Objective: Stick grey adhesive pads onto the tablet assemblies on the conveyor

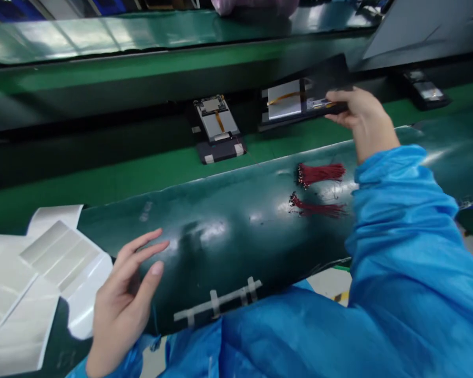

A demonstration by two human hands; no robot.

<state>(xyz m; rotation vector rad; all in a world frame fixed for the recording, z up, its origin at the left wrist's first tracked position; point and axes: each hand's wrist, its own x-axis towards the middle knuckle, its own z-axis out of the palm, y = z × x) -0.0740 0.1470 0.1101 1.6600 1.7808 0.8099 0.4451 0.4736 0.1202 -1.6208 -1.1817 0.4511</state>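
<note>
A black tray (327, 71) sits at a slight tilt above a green belt (299, 137), its right end gripped between the thumb and fingers of the right hand (362, 118). On it lies 1 flat silver rectangular panel (284, 107), crossed by a thin amber flex cable (284, 97). A small metal connector strip (321, 103) lies to the panel's right, partly under the fingers.

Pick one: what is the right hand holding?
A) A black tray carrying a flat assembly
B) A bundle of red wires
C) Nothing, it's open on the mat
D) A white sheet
A. The right hand is closed on the edge of the black tray, while the red wire bundles lie apart from it on the dark green mat.
</note>
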